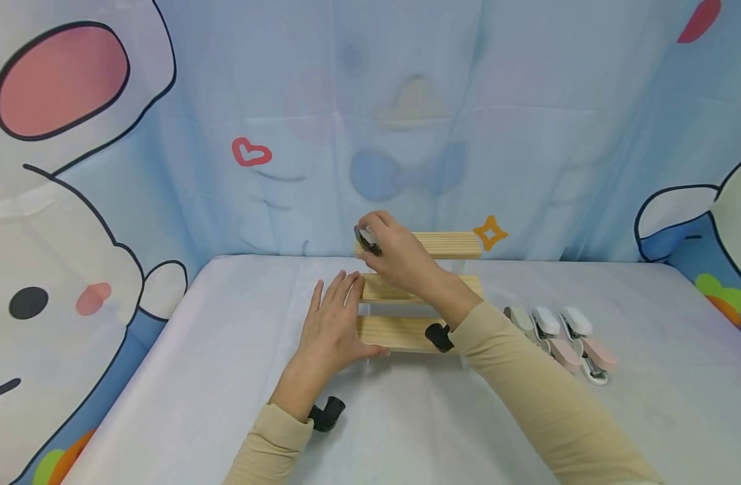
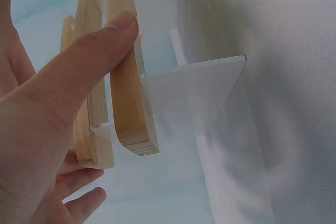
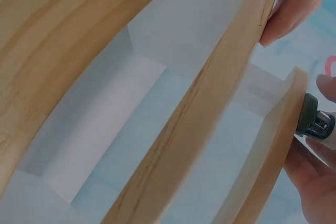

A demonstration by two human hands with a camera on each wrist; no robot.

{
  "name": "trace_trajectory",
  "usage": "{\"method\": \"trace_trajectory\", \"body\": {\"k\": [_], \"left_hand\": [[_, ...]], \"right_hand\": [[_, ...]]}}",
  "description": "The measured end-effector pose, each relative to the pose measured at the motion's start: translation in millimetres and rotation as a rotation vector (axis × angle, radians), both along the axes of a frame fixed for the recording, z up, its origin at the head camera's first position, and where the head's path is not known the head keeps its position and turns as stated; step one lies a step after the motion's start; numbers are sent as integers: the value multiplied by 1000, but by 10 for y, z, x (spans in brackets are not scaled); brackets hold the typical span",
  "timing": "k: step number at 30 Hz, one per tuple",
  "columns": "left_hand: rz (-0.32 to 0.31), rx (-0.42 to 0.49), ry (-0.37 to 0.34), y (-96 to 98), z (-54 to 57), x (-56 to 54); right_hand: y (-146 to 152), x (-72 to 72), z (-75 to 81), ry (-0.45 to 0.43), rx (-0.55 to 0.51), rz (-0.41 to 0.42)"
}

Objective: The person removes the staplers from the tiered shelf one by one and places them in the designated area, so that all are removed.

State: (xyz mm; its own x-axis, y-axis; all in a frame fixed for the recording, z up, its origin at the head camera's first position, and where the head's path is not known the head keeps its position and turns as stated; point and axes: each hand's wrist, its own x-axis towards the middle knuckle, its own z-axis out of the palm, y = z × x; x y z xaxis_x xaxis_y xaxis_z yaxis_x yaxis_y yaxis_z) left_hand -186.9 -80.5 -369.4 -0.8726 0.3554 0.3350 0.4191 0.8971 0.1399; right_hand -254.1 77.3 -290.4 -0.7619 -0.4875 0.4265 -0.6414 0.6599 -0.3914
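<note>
A three-tier wooden rack (image 1: 419, 333) with whitish panels under its slats stands on the table. In the head view my left hand (image 1: 337, 323) lies along its left end, fingers straight. Its thumb (image 2: 113, 38) presses on the front slat (image 2: 131, 103), and the other fingers reach the middle slat (image 3: 205, 87). Over the left end of the top slat (image 1: 449, 246), my right hand (image 1: 401, 256) pinches a small stapler (image 1: 368, 240) with a dark side and a pale side. The right wrist view shows the stapler's dark side (image 3: 307, 113) against that slat, though part of the stapler is hidden by fingers.
Several small staplers (image 1: 546, 323), pale green, white and pink, lie in a cluster on the white-covered table (image 1: 225, 364), right of the rack. A blue patterned curtain (image 1: 322, 168) hangs close behind. My right forearm crosses over the rack's right end.
</note>
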Motion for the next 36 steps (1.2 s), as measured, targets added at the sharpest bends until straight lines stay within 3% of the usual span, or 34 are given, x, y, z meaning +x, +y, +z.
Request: {"method": "trace_trajectory", "body": {"k": [13, 36], "left_hand": [[-2, -3, -4, 13, 2, -3], [2, 5, -5, 6, -4, 6]], "right_hand": [[60, 23, -16, 82, 37, 2], [203, 78, -54, 122, 26, 16]]}}
